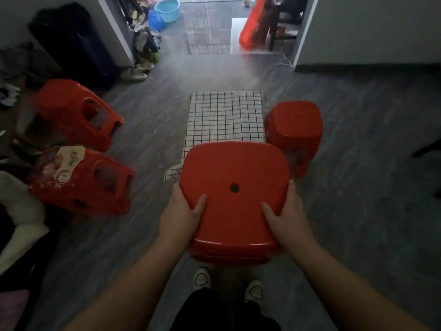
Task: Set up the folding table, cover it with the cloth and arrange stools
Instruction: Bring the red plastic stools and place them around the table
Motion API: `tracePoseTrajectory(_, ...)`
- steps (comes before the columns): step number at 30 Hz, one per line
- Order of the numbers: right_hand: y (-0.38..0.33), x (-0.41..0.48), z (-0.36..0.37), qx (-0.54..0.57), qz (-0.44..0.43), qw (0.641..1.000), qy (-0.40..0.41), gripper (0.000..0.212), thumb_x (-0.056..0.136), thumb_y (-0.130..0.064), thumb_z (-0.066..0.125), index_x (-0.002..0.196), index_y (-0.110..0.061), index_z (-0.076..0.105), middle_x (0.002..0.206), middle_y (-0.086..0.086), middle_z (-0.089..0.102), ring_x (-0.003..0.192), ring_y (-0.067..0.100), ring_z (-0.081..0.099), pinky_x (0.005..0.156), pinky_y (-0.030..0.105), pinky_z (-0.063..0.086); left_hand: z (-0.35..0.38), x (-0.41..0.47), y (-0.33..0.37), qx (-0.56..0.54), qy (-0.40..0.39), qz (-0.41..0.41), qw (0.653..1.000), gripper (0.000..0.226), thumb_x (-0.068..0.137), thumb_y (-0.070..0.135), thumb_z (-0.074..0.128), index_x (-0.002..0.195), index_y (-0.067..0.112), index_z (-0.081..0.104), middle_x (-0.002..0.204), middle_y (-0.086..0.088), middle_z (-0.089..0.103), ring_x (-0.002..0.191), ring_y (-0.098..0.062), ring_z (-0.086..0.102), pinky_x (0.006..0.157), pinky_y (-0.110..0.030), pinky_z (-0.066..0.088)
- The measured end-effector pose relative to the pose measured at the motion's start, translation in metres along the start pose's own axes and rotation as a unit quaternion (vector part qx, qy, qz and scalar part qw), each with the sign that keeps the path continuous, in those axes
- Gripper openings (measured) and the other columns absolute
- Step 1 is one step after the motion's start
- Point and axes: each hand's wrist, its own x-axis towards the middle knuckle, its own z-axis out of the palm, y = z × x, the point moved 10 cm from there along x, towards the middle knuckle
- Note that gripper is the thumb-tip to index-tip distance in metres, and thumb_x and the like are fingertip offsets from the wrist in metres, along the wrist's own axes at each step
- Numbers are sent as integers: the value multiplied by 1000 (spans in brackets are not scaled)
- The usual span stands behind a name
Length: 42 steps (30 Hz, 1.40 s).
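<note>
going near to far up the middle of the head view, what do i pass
white shoes → red stool gripped by left hand and right hand → cloth-covered table → blue basin, far back and a little left

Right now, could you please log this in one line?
left hand, right hand: grip held stool | covered table: standing | second stool: beside it

The red stool (235, 199) hides part of the checked cloth (225, 115).

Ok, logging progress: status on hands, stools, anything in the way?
Gripping held stool: left hand, right hand. Laid out: checked cloth. Beside it right stool; far-left stool, near-left stool stand clear.
</note>
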Motion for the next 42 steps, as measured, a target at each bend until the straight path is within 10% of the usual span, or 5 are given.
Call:
tracePoseTrajectory(25, 304, 148, 314, -6, 131, 991, -36, 96, 92, -44, 65, 158, -28, -3, 162, 0, 14, 131, 3, 20, 106, 28, 20, 343, 162, -297, -3, -153, -101, 983, 85, 82, 67, 58, 147, 31, 17, 144, -4, 45, 124, -24, 53, 103, -49, 46)
tracePoseTrajectory(34, 271, 152, 293, -132, 145, 975, -106, 87, 93, -42, 59, 159, -16, 8, 160, 14, 19, 146, 32, 25, 119, 46, 25, 315, 156, -246, 161, -182, -47, 969, 85, 93, 51, 50, 157, 18, 5, 158, -16, 25, 141, -35, 34, 113, -51, 33)
tracePoseTrajectory(42, 78, 91, 168, -234, -29, 968, -83, 68, 97, -42, 46, 156, -18, 24, 163, 8, 22, 150, 28, 14, 122, 47, 19, 151, 93, -89, 243, -121, 97, 958, 69, 99, 51, 36, 157, 20, 16, 164, -8, 20, 149, -31, 19, 120, -51, 20)
